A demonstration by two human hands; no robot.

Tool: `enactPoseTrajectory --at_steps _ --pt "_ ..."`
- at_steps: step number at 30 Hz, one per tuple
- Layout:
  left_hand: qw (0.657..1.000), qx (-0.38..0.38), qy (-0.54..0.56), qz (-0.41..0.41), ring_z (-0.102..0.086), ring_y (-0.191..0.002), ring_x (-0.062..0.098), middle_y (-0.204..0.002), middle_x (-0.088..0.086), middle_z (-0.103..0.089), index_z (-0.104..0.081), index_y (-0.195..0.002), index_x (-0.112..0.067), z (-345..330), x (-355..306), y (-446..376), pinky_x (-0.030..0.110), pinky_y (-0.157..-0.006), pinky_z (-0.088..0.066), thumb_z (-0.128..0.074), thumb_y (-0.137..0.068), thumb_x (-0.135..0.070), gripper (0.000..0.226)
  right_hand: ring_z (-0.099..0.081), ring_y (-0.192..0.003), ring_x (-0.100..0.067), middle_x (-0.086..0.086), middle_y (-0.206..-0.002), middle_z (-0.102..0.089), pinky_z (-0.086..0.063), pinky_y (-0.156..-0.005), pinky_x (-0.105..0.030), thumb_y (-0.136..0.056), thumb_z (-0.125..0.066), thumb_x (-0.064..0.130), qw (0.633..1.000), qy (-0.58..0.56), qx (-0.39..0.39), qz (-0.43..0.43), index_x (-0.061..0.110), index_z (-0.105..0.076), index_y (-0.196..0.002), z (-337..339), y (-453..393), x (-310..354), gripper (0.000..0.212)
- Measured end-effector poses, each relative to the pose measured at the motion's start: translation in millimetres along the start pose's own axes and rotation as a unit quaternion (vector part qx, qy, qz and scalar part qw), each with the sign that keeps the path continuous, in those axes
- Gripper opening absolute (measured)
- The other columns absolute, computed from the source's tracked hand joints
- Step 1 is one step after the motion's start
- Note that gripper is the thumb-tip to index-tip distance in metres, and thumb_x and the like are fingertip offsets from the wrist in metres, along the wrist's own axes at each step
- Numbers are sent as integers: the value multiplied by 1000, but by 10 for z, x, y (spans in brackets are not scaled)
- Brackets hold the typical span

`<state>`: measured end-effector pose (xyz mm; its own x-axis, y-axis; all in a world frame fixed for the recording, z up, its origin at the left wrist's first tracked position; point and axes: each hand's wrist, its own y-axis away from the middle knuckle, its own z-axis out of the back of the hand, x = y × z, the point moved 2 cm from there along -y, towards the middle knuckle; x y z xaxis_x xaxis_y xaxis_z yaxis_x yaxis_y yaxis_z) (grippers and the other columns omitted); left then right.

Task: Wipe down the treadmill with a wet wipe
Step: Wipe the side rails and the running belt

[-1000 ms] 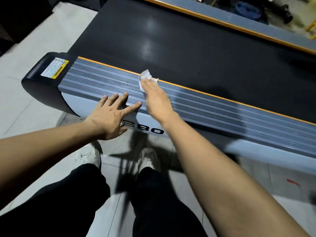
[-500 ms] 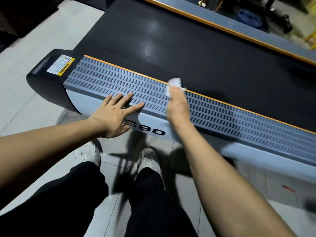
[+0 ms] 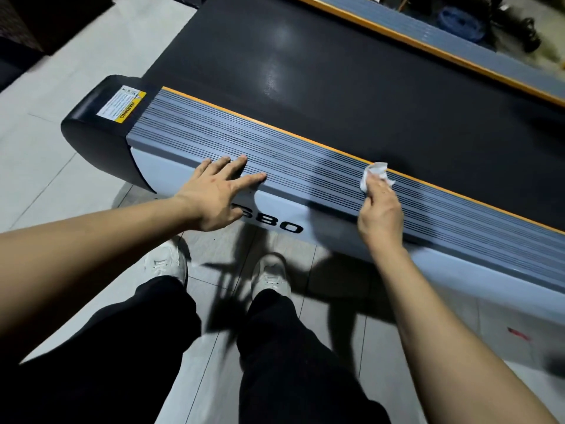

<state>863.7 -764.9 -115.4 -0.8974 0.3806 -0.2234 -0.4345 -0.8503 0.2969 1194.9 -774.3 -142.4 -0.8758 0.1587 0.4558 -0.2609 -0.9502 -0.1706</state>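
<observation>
Treadmill (image 3: pixel 367 102) runs diagonally from 9 o'clock toward 3 o'clock, black belt (image 3: pixel 305 87) on top w/ orange trim along its near edge. Near side rail (image 3: pixel 214 139) is grey, ribbed lengthwise, ends at approx 10 o'clock in a black end cap (image 3: pixel 94 127) carrying a white/yellow WARNING sticker (image 3: pixel 121 107). Rail's pale side face shows "80" lettering, first char partly hidden by the left wrist. Left hand (image 3: pixel 214 194) lies flat at the rail's near edge, fingers straight and spread apart, tips on the ribs, holding nothing. Right hand (image 3: pixel 380 212) is at approx 2 o'clock from the left one, well apart from it, on the ribbed rail; fingers curled and clamped on a crumpled white wipe (image 3: pixel 374 175). Wipe pokes out past the fingertips at 12 o'clock of the hand, touching the rail right at the orange trim, just beside the belt edge. Both forearms bare, reaching in from 7 and 5 o'clock. Below, at 6 o'clock: black trousers, two white shoes (image 3: pixel 166 263) on grey tiled floor (image 3: pixel 76 71), toes close to the rail's side. Far rail (image 3: pixel 458 38) w/ orange trim crosses the 1 o'clock corner; dark blurred clutter beyond it, can't tell what.
</observation>
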Motion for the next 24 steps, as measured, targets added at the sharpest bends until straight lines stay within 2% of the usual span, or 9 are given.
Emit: enactPoseTrajectory --at_steps 3,5,8,11,13,15,18,21,24 --pt "999 -37 12 9 5 -159 24 -171 1 13 7 -164 -28 -60 42 10 43 -128 4 -54 -99 -43 90 -57 -125 -31 -14 -135 -63 -44 -109 -40 -89 -47 -6 994 -55 23 97 5 -63 -134 -358 125 666 49" --pt "998 -53 -15 8 8 -158 22 -170 3 20 13 -163 -18 -115 114 34 39 -128 4 -53 -99 -44 96 -54 -131 -31 -14 -139 -60 -41 -114 -42 -90 -49 -8 976 -78 61 194 6 -61 -137 -650 230 1198 51" --pt "998 -51 -45 10 13 -158 23 -169 8 23 14 -162 -19 -143 195 86 34 -127 8 -55 -99 -48 98 -37 -147 -24 -5 -155 -47 -28 -123 -44 -94 -51 -5 954 -54 129 266 14 -48 -150 -818 295 1577 59" --pt "998 -46 -29 19 12 -158 24 -170 10 18 13 -163 -23 -104 215 102 32 -125 8 -57 -100 -44 96 -38 -147 -22 -5 -156 -45 -30 -122 -43 -91 -51 -11 933 -39 126 335 14 -45 -151 -645 273 1256 65" --pt "999 -41 -12 21 12 -158 24 -170 9 16 12 -163 -24 -84 217 103 33 -126 6 -56 -100 -40 94 -41 -145 -22 -6 -155 -46 -36 -119 -44 -88 -49 -16 932 -2 105 347 14 -44 -152 -493 271 866 71" --pt "999 -44 -17 27 11 -158 25 -170 10 15 11 -163 -22 -98 216 107 35 -128 5 -54 -100 -40 92 -44 -143 -24 -6 -154 -47 -41 -114 -47 -87 -50 -13 938 23 92 332 14 -43 -152 -322 278 500 71" --pt "995 -70 -32 69 6 -158 29 -171 13 10 8 -164 -18 -116 293 150 41 -129 0 -53 -100 -43 92 -43 -143 -25 -9 -155 -46 -38 -115 -45 -89 -55 -10 942 42 90 320 10 -45 -151 -121 316 149 66" --pt "986 -100 -42 124 0 -158 34 -171 14 7 7 -164 -25 -100 523 273 44 -129 -2 -54 -100 -42 90 -43 -141 -30 -14 -153 -46 -37 -116 -45 -91 -54 -10 949 47 61 306 6 -47 -149 -97 385 165 60" --pt "986 -96 -85 107 1 -158 33 -171 13 9 16 -161 -32 -115 661 353 43 -129 -1 -54 -100 -45 94 -45 -140 -33 -16 -152 -48 -38 -115 -48 -88 -51 -14 945 53 40 322 2 -45 -149 -316 413 521 64"
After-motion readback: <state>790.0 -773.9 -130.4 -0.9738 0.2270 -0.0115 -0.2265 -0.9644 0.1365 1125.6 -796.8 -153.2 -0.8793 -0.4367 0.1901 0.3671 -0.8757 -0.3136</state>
